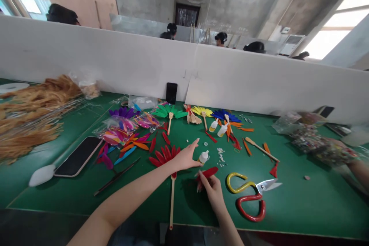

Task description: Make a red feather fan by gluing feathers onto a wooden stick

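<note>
My left hand point(187, 156) has its thumb and fingers spread beside a small white glue bottle point(203, 157); whether it touches the bottle is unclear. In my right hand point(211, 190) a red feather point(210, 172) is pinched between thumb and fingers, low over the table. A fan of red feathers point(163, 156) on a wooden stick point(172, 203) lies under and left of my left wrist, partly hidden by it. Small white beads point(220, 155) are scattered right of the bottle.
Scissors point(253, 192) with yellow and red handles lie at right. Green point(170, 111), yellow point(203, 112) and blue point(226, 116) feather fans stand behind, near two more bottles. A dark tablet point(77, 156) is at left. Another person's arm point(359, 173) reaches in at far right.
</note>
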Tool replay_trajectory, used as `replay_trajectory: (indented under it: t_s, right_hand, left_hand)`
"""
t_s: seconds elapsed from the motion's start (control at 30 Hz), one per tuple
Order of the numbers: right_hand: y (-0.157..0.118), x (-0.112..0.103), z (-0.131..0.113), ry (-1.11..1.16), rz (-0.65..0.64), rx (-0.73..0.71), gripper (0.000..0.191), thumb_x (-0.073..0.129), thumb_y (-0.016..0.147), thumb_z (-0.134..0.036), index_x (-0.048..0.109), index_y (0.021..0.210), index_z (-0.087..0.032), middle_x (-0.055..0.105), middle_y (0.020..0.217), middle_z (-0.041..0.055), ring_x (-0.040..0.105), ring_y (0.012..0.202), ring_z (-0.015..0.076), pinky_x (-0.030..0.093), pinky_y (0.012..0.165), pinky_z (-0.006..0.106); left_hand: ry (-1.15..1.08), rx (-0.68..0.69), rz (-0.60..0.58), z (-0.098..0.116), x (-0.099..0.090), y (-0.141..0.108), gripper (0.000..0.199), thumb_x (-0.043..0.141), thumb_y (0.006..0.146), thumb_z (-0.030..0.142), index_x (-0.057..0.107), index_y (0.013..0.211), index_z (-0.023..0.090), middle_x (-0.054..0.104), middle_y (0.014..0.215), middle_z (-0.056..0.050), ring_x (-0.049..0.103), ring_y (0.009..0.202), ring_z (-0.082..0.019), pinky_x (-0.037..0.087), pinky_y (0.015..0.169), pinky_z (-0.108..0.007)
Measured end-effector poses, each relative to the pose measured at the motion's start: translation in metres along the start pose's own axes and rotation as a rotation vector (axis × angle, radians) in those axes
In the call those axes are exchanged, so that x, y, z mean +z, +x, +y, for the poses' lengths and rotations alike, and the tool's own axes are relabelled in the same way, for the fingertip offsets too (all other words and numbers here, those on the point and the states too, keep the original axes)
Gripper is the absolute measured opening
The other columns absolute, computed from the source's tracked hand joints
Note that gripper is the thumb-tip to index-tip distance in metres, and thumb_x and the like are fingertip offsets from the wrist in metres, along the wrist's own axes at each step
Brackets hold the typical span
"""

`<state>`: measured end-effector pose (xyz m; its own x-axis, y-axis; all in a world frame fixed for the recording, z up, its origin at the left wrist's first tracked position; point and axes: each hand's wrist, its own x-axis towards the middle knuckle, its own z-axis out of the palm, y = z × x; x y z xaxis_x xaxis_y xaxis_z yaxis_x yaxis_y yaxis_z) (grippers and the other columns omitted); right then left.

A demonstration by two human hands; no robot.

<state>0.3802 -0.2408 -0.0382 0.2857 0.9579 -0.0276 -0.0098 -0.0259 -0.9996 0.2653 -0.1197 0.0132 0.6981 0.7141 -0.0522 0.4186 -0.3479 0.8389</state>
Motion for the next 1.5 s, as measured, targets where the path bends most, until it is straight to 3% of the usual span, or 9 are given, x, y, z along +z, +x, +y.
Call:
replay_trajectory:
  t_s: [0.13, 0.27, 0.37, 0.73, 0.93, 1.1, 1.27, 1.4, 1.5]
  right_hand:
    - [0.001, 0.000, -0.002, 0.028, 0.034, 0.008, 0.041, 0.062, 0.072, -0.056, 0.063, 0.072, -0.015, 0.054, 0.044, -0.0003, 0.049, 0.038, 0.0112, 0.040, 0.041, 0.022]
    - [0.001, -0.001, -0.002, 0.050, 0.030, 0.015, 0.043, 0.062, 0.071, -0.057, 0.063, 0.073, -0.015, 0.054, 0.043, -0.0002, 0.048, 0.037, 0.0117, 0.040, 0.040, 0.023]
    - [0.000, -0.002, -0.001, 0.057, 0.034, 0.015, 0.042, 0.062, 0.070, -0.057, 0.063, 0.074, -0.015, 0.054, 0.044, -0.0001, 0.049, 0.039, 0.0118, 0.041, 0.041, 0.023]
    - [0.004, -0.001, -0.010, 0.102, 0.003, 0.063, 0.041, 0.063, 0.071, -0.055, 0.062, 0.077, -0.014, 0.056, 0.044, -0.0002, 0.049, 0.040, 0.0117, 0.040, 0.043, 0.023]
    - [0.009, -0.001, -0.005, 0.134, -0.041, 0.070, 0.041, 0.064, 0.072, -0.052, 0.058, 0.088, -0.014, 0.056, 0.046, -0.0021, 0.049, 0.041, 0.0111, 0.039, 0.044, 0.022]
    - [0.017, 0.005, -0.013, 0.158, -0.152, 0.118, 0.043, 0.060, 0.072, -0.057, 0.061, 0.077, -0.014, 0.059, 0.050, 0.0000, 0.053, 0.044, 0.0116, 0.041, 0.045, 0.023]
    - [0.031, 0.019, -0.021, 0.146, -0.252, 0.211, 0.049, 0.059, 0.070, -0.060, 0.063, 0.074, -0.011, 0.064, 0.056, 0.0030, 0.058, 0.046, 0.0116, 0.044, 0.045, 0.021]
    - [0.043, 0.028, -0.019, 0.098, -0.262, 0.196, 0.049, 0.067, 0.064, -0.055, 0.058, 0.087, -0.013, 0.064, 0.053, 0.0000, 0.057, 0.042, 0.0108, 0.041, 0.040, 0.019]
    - [0.051, 0.032, -0.016, 0.020, -0.280, 0.155, 0.048, 0.066, 0.066, -0.053, 0.054, 0.090, -0.014, 0.063, 0.051, -0.0009, 0.057, 0.040, 0.0115, 0.039, 0.036, 0.018]
  left_hand:
    - [-0.036, 0.032, -0.052, -0.005, 0.013, 0.014, 0.096, 0.074, 0.061, 0.029, 0.021, 0.141, 0.022, 0.053, 0.127, -0.010, 0.062, 0.089, -0.023, 0.047, 0.076, -0.032]
    - [-0.039, 0.061, -0.043, -0.004, 0.021, 0.015, 0.054, 0.068, 0.068, 0.029, 0.053, 0.120, 0.019, 0.065, 0.108, -0.006, 0.063, 0.084, -0.022, 0.048, 0.070, -0.028]
    - [-0.023, 0.062, -0.002, -0.003, 0.020, 0.016, 0.037, 0.067, 0.069, 0.029, 0.061, 0.105, 0.019, 0.068, 0.097, -0.003, 0.064, 0.077, -0.020, 0.048, 0.066, -0.026]
    - [0.057, -0.079, 0.315, -0.055, -0.051, 0.049, 0.035, 0.065, 0.068, 0.024, 0.058, 0.101, 0.013, 0.066, 0.097, -0.007, 0.063, 0.085, -0.022, 0.049, 0.076, -0.032]
    - [0.089, -0.063, 0.321, -0.068, -0.055, 0.051, 0.035, 0.067, 0.067, 0.025, 0.059, 0.100, 0.016, 0.066, 0.098, -0.005, 0.062, 0.091, -0.022, 0.048, 0.079, -0.030]
    - [0.124, -0.058, 0.332, -0.063, -0.054, 0.046, 0.043, 0.070, 0.065, 0.026, 0.058, 0.105, 0.015, 0.066, 0.099, -0.006, 0.063, 0.082, -0.021, 0.049, 0.074, -0.031]
    - [0.185, -0.055, 0.414, -0.048, -0.063, 0.018, 0.047, 0.066, 0.071, 0.025, 0.054, 0.115, 0.015, 0.059, 0.113, -0.010, 0.061, 0.081, -0.021, 0.047, 0.078, -0.036]
    - [0.225, -0.007, 0.508, -0.037, -0.064, -0.036, 0.031, 0.049, 0.085, 0.026, 0.053, 0.115, 0.021, 0.056, 0.119, -0.005, 0.048, 0.112, -0.023, 0.036, 0.097, -0.040]
    - [0.226, 0.065, 0.580, -0.035, -0.055, -0.082, 0.028, 0.041, 0.090, 0.028, 0.053, 0.114, 0.024, 0.058, 0.116, -0.003, 0.049, 0.112, -0.020, 0.041, 0.094, -0.036]
